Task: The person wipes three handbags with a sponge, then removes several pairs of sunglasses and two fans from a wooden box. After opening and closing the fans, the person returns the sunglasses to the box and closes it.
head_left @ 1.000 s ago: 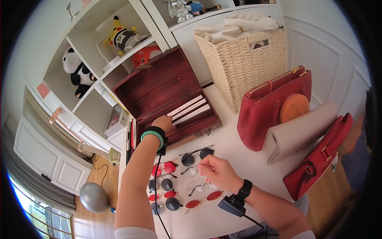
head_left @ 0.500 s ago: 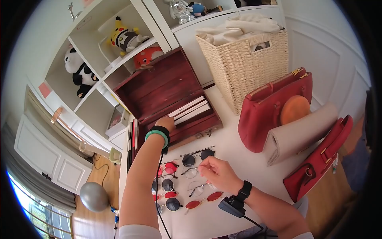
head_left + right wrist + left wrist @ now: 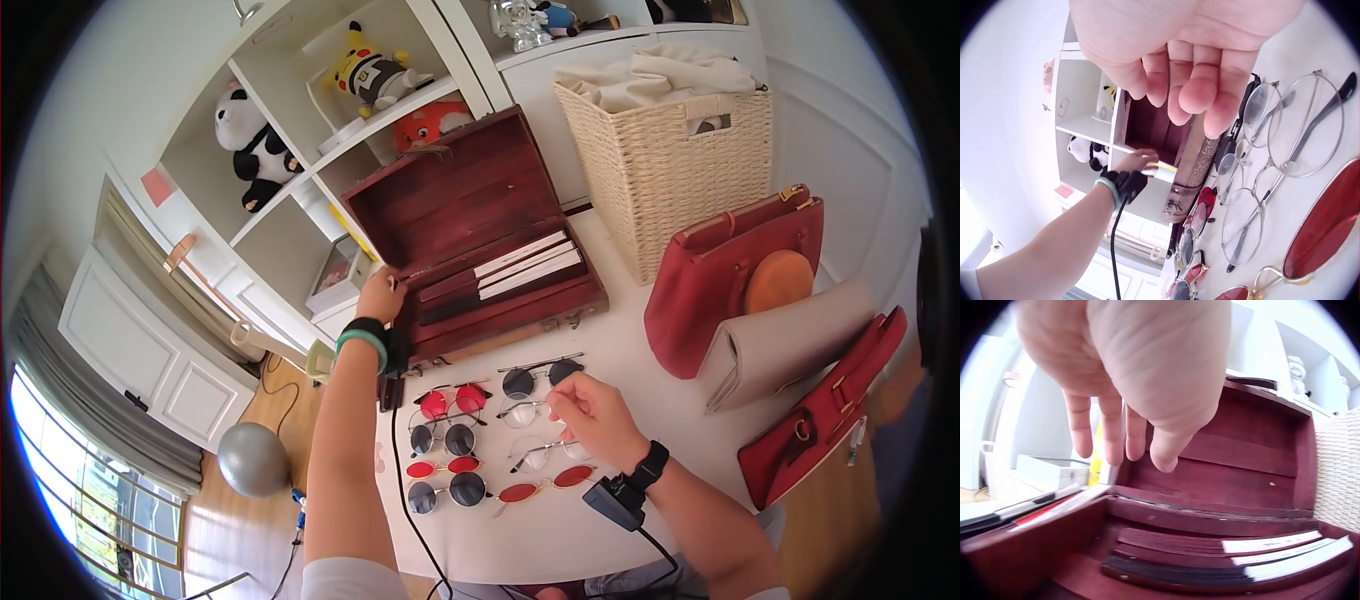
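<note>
My left hand point(image 3: 382, 296) is over the left end of the open dark red wooden case point(image 3: 450, 200); the left wrist view shows its fingers point(image 3: 1112, 434) hanging down, holding nothing. Inside the case, white-edged booklets point(image 3: 1297, 556) lie in a row. My right hand point(image 3: 600, 420) hovers by the clear-lens glasses point(image 3: 524, 412), and in the right wrist view its fingers point(image 3: 1200, 94) are loosely bent with nothing between them. Several pairs of sunglasses, some red-lensed point(image 3: 518, 492) and some dark-lensed point(image 3: 467, 488), lie in two columns on the white table point(image 3: 450, 545).
A wicker basket point(image 3: 680, 180) with cloth stands behind. To the right are a red handbag point(image 3: 690, 290), a beige bag point(image 3: 780, 345) and a smaller red bag point(image 3: 800, 450). Thin books point(image 3: 1041, 509) stand left of the case. Shelves with plush toys point(image 3: 262, 150) rise behind.
My left hand has moved left, off the booklets to the case's left end. The head view has shifted, so the scene sits farther right. My right hand stays beside the glasses.
</note>
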Available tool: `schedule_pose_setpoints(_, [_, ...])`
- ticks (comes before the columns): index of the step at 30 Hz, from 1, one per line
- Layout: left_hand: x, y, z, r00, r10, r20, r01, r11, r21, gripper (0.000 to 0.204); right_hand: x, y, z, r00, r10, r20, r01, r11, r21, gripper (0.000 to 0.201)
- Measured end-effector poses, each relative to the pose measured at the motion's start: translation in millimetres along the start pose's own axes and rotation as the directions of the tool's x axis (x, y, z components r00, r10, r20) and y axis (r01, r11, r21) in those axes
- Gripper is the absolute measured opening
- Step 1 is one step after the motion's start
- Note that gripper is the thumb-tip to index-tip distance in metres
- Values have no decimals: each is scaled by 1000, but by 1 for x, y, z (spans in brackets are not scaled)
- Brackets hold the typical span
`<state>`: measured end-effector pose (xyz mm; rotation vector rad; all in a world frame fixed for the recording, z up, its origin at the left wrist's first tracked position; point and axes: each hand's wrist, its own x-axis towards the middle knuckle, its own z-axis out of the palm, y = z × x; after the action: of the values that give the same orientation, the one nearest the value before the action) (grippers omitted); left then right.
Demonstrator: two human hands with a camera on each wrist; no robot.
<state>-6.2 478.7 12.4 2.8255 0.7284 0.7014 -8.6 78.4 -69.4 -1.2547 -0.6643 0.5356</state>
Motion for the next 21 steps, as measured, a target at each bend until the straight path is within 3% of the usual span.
schedule_pose_setpoints(4, [-42,-82,-1,940,-337,58,316,921,227,60,0,-2,1,1000,-1,7,1,1000,-17,16])
schedule_pose_setpoints(6, [-61,-99,1,843,-519,143,486,848,210,73,0,0,1,1000,1,1,0,1000,-25,16])
schedule_pose_setpoints(8, [-74,-104,-2,759,-594,267,532,802,272,68,0,1,2,1000,-1,4,2,999,-34,16])
schedule_pose_setpoints(12, [-85,-137,10,798,-531,286,476,846,242,66,1,5,0,1000,7,15,-6,998,-64,16])
schedule_pose_setpoints(15, [-92,-130,2,758,-526,386,526,843,115,55,1,7,0,1000,21,11,-20,998,-61,15])
schedule_pose_setpoints(19, [-81,-187,40,771,-542,334,528,838,141,47,1,5,1,1000,10,7,-10,996,-87,15])
schedule_pose_setpoints(21, [-71,-216,58,870,-295,396,221,950,222,28,1,6,0,999,26,19,-24,997,-70,14])
